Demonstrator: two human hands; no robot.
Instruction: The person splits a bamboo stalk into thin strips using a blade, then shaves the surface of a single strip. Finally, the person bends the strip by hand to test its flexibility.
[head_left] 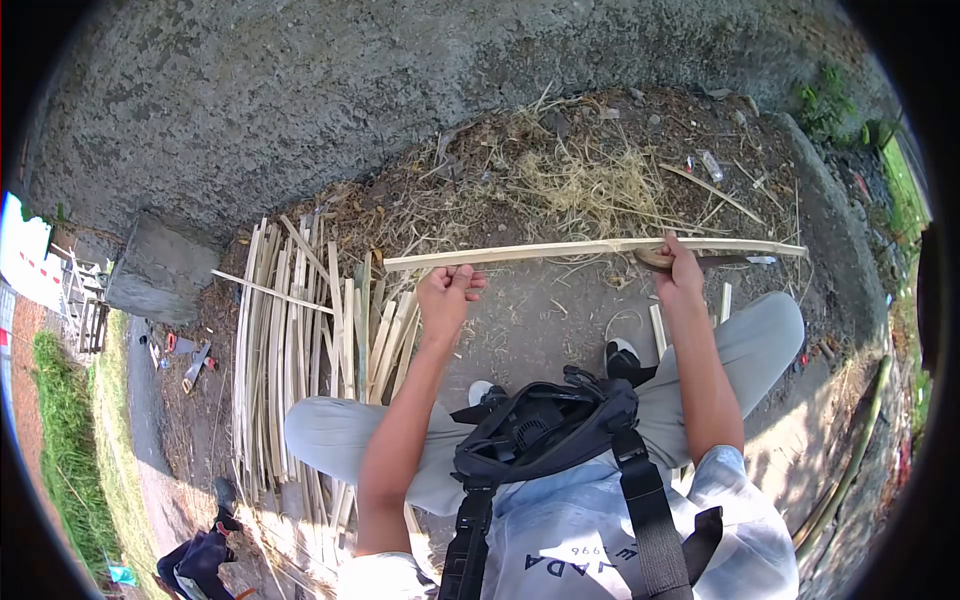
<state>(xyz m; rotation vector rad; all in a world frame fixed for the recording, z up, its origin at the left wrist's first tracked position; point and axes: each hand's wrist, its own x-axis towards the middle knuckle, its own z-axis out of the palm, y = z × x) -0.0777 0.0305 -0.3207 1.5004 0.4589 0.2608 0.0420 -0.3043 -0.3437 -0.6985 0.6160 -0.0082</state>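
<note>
A long pale bamboo strip (530, 253) lies crosswise in front of me, above the ground. My right hand (682, 272) is closed round it right of its middle, a fingertip over its upper edge. The same hand also grips a knife (715, 261), with its brown curved part at the left of the fingers and a dark length reaching right beneath the strip. Near the strip's left end, my left hand (450, 293) has its fingers loosely curled and partly apart, fingertips right at the lower edge. Both forearms are bare, between my bent knees.
Many split bamboo strips (285, 340) lie piled at my left. Shavings (600, 190) litter the ground ahead, before a rough grey wall (400, 90). A handsaw (197, 368) lies further left; a person in dark clothing (200, 560) is at lower left. A black bag (545, 425) rests against my front.
</note>
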